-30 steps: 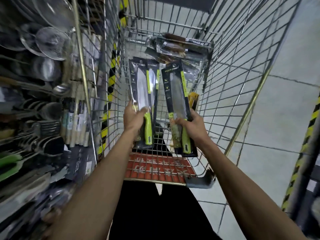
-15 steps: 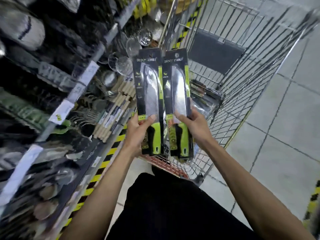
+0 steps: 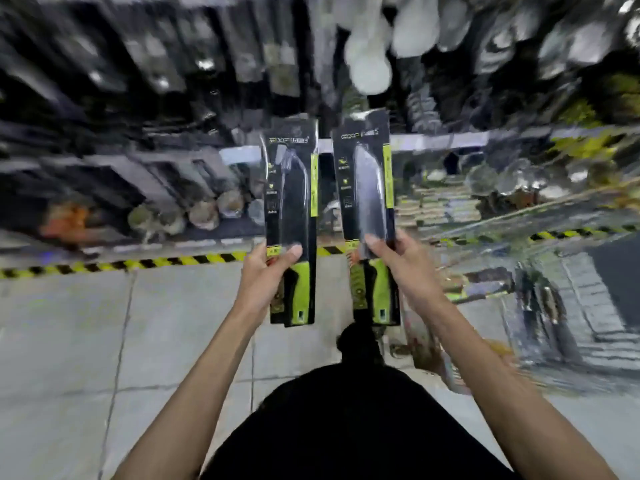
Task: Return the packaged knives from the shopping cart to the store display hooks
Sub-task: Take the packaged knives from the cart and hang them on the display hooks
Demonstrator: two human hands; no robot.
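Facing blurred shelves over grey floor tiles, left hand grips one packaged knife, right hand the other knife.

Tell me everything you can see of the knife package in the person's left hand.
The long black card package with a clear plastic blister is held upright, blade end up, before blurred shelves. A lime-green strip runs down its right edge; the print on top is unreadable. Inside is a broad knife with a lime-green and black handle at the bottom. The left hand grips it where blade meets handle, thumb across the front. A gap separates it from the matching package beside it.
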